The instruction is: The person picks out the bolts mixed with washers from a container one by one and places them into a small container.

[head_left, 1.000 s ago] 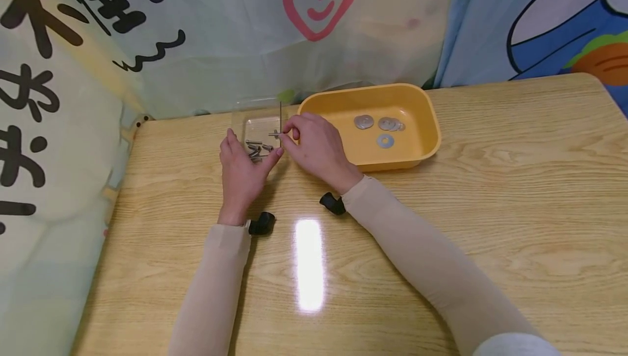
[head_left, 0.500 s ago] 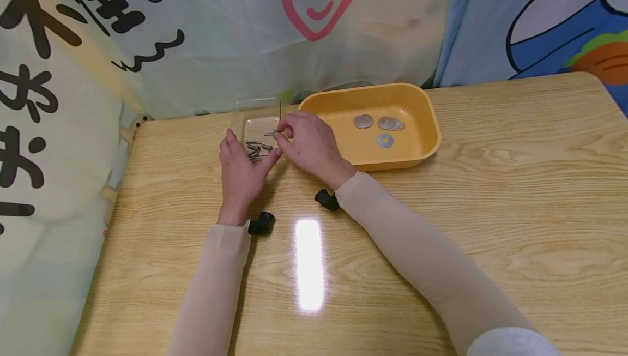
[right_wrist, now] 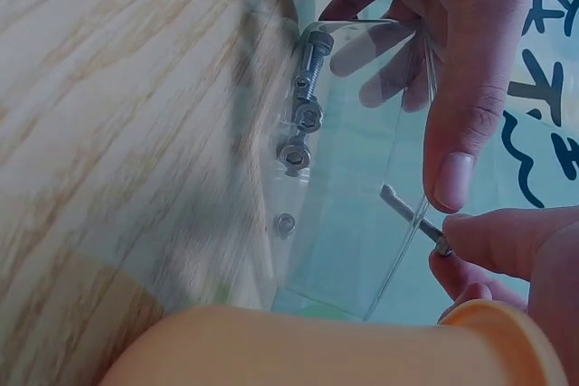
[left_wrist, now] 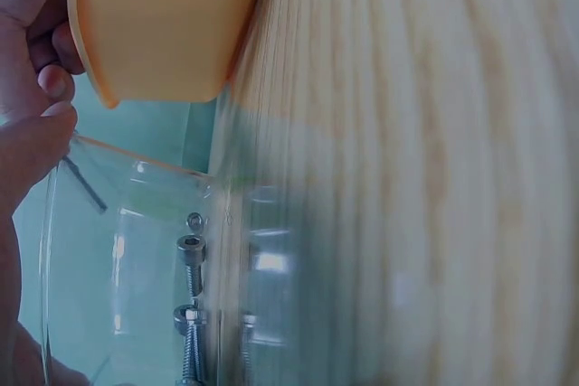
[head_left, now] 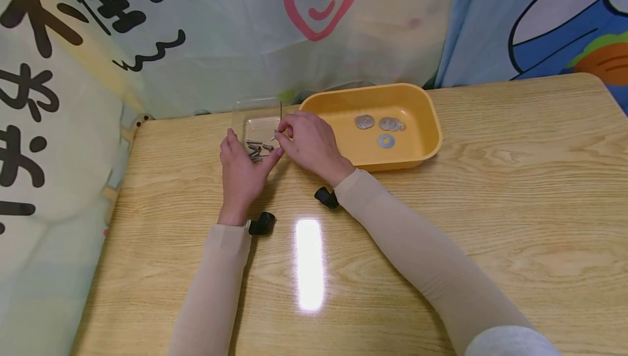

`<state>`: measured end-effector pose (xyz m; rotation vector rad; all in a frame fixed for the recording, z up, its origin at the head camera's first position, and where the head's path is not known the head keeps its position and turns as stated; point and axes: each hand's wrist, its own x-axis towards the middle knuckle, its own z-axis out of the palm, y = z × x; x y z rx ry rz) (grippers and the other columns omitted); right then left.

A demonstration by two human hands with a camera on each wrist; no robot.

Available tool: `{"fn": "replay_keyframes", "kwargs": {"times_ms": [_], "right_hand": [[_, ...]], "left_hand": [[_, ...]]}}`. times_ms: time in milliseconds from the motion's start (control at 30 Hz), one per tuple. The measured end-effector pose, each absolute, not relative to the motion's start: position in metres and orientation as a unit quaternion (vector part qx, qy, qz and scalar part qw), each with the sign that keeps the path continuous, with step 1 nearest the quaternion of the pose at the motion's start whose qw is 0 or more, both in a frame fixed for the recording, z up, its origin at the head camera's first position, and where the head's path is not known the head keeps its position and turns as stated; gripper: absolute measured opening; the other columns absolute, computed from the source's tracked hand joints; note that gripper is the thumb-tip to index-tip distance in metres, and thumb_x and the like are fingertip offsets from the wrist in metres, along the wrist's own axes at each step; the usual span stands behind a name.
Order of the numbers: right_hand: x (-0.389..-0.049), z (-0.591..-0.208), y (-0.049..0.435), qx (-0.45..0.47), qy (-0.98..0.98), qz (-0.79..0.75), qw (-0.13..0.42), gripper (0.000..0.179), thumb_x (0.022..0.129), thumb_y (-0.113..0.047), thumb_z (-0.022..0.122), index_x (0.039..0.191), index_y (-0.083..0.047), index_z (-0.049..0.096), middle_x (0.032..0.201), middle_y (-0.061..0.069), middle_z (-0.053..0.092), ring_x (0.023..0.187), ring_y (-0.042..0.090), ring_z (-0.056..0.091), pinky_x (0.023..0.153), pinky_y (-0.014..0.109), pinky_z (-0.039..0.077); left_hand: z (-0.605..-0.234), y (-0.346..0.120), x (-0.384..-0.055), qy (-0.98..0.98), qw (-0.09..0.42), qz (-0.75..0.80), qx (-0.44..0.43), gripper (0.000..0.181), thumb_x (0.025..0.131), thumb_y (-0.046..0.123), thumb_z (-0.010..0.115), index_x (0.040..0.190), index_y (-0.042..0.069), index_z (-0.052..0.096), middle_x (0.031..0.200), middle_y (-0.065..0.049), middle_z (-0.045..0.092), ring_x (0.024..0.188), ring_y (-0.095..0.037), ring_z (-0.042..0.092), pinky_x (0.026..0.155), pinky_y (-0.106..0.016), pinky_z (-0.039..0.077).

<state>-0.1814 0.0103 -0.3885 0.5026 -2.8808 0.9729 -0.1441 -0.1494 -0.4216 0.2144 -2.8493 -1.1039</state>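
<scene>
My left hand (head_left: 242, 179) grips a clear plastic box (head_left: 261, 122) at its near left side, thumb at the right and fingers spread along the left. Thumb and fingertips of my right hand (head_left: 311, 143) pinch a small metal screw (right_wrist: 412, 216) at the box's right rim. In the right wrist view the screw's shank slants into the box, and its head end is partly hidden by the fingertips. My left thumb tip is right beside that spot. Several socket-head screws (left_wrist: 191, 264) lie on the box's bottom.
Just right of the box stands a yellow plastic basin (head_left: 368, 91) holding several flat metal washers (head_left: 385, 140). A printed cloth (head_left: 221, 72) hangs behind the wooden table (head_left: 417, 219). A black wrist camera (head_left: 262, 224) sits on the left wrist, another (head_left: 326, 198) on the right.
My right hand has shifted slightly left with the screw. The screw, earlier lying level and pointing left over the box, now tilts downward. My left hand has stayed in place.
</scene>
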Motion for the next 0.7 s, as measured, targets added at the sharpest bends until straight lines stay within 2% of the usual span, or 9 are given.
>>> {"fn": "replay_keyframes", "kwargs": {"times_ms": [700], "right_hand": [[-0.184, -0.3898, 0.0105, 0.171, -0.94, 0.295, 0.021, 0.02, 0.098, -0.024, 0.064, 0.103, -0.011, 0.078, 0.082, 0.003, 0.058, 0.076, 0.019, 0.053, 0.062, 0.031, 0.042]], "left_hand": [[-0.4204, -0.1486, -0.1436, -0.93, 0.036, -0.359, 0.071, 0.119, 0.085, 0.063, 0.07, 0.157, -0.008, 0.007, 0.158, -0.027, 0.019, 0.144, -0.04, 0.027, 0.114, -0.049, 0.033]]}}
